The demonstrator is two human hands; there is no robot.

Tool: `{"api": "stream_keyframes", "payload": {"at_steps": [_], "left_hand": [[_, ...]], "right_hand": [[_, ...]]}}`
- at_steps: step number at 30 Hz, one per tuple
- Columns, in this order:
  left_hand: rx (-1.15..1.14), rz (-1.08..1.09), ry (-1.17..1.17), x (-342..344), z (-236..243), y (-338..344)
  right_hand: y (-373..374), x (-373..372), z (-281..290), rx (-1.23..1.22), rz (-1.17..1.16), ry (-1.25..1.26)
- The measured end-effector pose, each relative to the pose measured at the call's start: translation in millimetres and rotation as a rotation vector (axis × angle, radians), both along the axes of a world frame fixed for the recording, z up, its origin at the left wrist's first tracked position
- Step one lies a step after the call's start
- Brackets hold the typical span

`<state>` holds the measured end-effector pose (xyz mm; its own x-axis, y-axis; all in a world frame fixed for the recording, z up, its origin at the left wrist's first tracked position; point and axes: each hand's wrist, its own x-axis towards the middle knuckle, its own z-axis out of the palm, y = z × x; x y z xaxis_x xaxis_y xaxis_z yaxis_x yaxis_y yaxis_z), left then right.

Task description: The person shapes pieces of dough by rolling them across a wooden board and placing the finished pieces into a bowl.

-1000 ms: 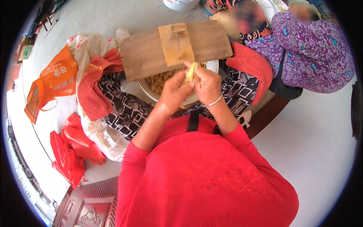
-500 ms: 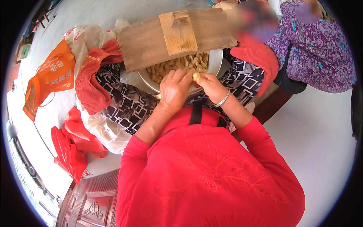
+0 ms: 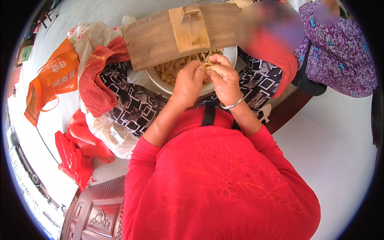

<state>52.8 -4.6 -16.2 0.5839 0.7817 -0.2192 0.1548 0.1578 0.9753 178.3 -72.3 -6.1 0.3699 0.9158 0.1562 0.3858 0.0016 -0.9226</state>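
Over the near side of a metal basin (image 3: 202,91), my left hand (image 3: 188,83) and my right hand (image 3: 225,80) are brought together. Between their fingertips is a small yellowish-tan piece (image 3: 207,66) of what looks like food, partly hidden by the fingers. Both hands are closed on it, and the right wrist wears a silver bangle. Many tan, strip-like pieces (image 3: 170,69) fill the basin below. A wide wooden board (image 3: 148,42) with a lighter wooden block (image 3: 188,34) fixed on it lies across the basin's far side.
Red towels (image 3: 96,90) drape over my patterned trouser legs (image 3: 128,108). To the left are an orange bag (image 3: 54,80), red bags (image 3: 78,148) and a clear plastic bag (image 3: 114,136). A person in a purple floral garment (image 3: 336,52) is at the upper right.
Both hands have moved up and forward, farther over the basin. The yellowish piece, which showed as a rounded lump at the right fingertips, is now pinched between both hands.
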Motion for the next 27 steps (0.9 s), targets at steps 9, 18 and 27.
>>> {"api": "stream_keyframes", "payload": {"at_steps": [9, 18, 27], "left_hand": [[-0.717, -0.001, -0.307, -23, 19, -21], [-1.287, -0.255, -0.645, -34, 16, -22], [-0.062, 0.005, -0.243, -9, 31, -26]], "right_hand": [[2, -11, 13, 0.04, -0.117, 0.253], [-17, -2, 30, 0.097, -0.072, 0.765], [-5, 9, 36, -0.01, 0.05, 0.058]]}}
